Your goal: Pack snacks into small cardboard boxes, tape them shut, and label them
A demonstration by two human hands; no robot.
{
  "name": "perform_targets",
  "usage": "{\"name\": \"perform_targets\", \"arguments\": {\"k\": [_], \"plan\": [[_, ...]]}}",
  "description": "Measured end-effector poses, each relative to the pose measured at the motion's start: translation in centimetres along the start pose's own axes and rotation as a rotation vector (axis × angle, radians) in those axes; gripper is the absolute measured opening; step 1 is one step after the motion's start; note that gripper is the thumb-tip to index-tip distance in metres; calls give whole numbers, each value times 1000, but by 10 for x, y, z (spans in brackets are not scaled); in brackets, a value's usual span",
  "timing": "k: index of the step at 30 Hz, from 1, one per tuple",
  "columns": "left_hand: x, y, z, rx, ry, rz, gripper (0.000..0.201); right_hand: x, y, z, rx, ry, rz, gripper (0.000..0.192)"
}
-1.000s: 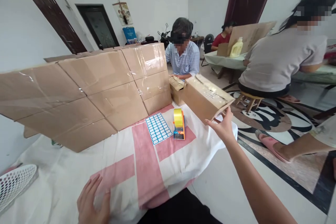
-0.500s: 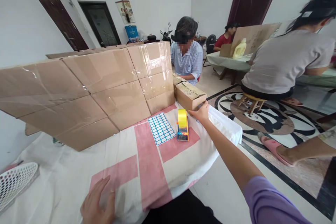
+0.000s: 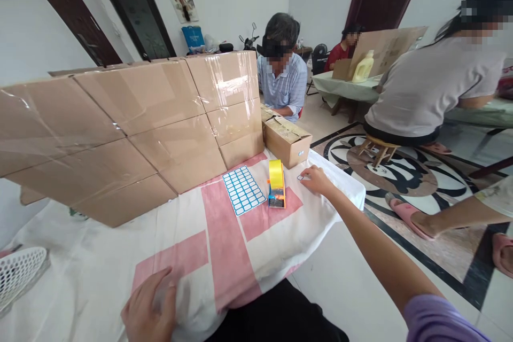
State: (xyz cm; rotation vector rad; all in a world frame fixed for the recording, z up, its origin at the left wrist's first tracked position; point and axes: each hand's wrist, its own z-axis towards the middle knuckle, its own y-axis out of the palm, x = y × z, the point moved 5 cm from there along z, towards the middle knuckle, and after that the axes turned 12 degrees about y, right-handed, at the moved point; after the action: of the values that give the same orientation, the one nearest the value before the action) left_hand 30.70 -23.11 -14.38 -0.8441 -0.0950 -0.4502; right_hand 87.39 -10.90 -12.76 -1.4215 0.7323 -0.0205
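Off the small box point(image 3: 285, 139) comes the right hand point(image 3: 318, 180), nearer now, fingers bunched at a little blue-edged label point(image 3: 300, 177) on the table point(image 3: 288, 246); whether they pinch it, I cannot tell. That box sits far right, beside the wrapped stack point(image 3: 168, 141), a sticker point(image 3: 301, 154) on its near end. Left of the hand lie tape dispenser point(image 3: 276, 184) and label sheet point(image 3: 243, 191). Near left, the left hand point(image 3: 149, 307) hovers, thumb wide from its fingers.

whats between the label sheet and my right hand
In the head view, the tape dispenser lies between the label sheet and your right hand, plus a small label by the fingers.
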Motion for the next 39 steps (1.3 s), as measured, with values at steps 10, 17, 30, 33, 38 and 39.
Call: {"name": "perform_targets", "arguments": {"k": [10,17,30,33,38,39], "plan": [[-5,3,-3,-18,7,0,27,-18,-3,12,-121,-107,-113,22],[3,0,1,31,36,11,31,-22,-2,21,-196,-205,-132,16],[4,1,1,21,78,38,29,-19,-1,32,-203,-119,218,13],[4,1,2,23,101,33,29,-13,-7,38,-137,-81,429,16],[6,1,3,10,131,28,27,-7,-16,55,-17,-33,823,41],[6,1,4,10,136,28,27,-6,-17,58,-4,-27,891,45]]}}
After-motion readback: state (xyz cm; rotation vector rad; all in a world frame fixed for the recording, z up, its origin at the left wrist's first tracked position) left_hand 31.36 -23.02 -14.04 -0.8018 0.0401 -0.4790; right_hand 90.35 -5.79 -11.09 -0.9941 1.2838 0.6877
